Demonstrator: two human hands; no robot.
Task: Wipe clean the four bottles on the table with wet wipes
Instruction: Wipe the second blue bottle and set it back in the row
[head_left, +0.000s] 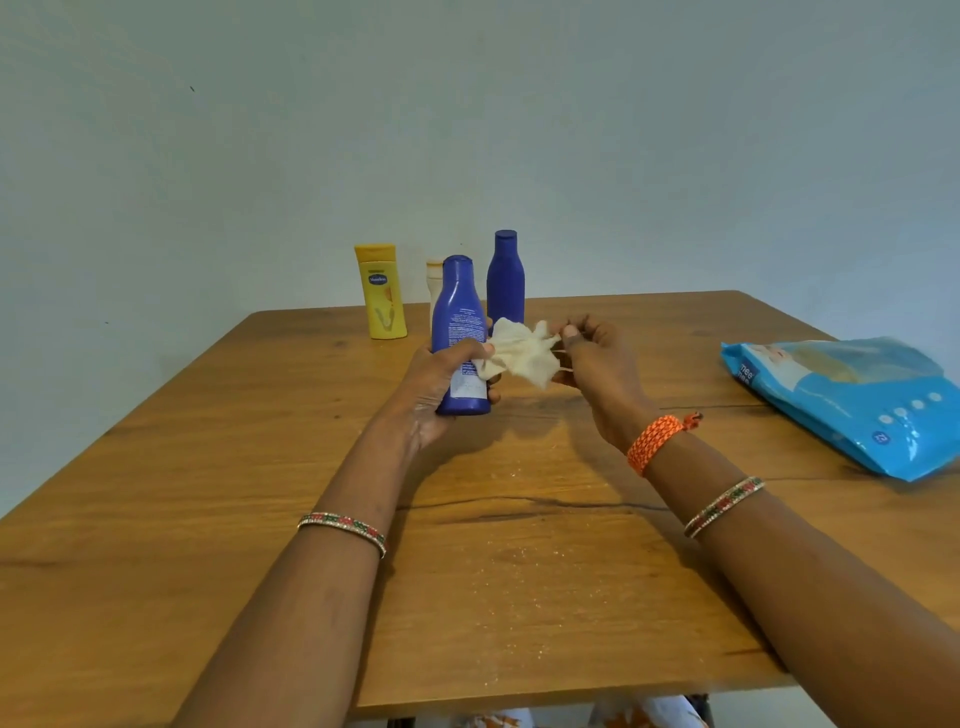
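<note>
Blue bottle (460, 332) in left hand (441, 384), fingers wrapped round its lower body, held upright just above the table (260, 467). Back label faces camera: white fine print plus a pale panel lower down, too small to read.

Wipe (519, 353), crumpled, off-white, is stretched between both hands. Left thumb pins one end against the bottle's side; right hand (597, 364) pinches the other end with curled fingertips, beside the bottle, not touching it.

Other three bottles stand upright at the far edge by the wall:
- yellow bottle (382, 293), far left, blue oval logo reads "Vaseline", front facing camera, well clear of the rest.
- white bottle (434, 280), mostly hidden behind the held bottle; only cap and shoulder show, no label visible.
- second blue bottle (505, 275), right of the held one, no writing on the visible face; its base is blocked by the wipe.

Wipes pack (841, 400), light blue, lies flat at the right table edge, well apart from the hands. Print: "mee mee" on the near-left corner, "72" in a small round badge near the lower edge, row of white dots.

Orange band (657, 441) on right wrist; a bangle (345, 525) on each forearm.
</note>
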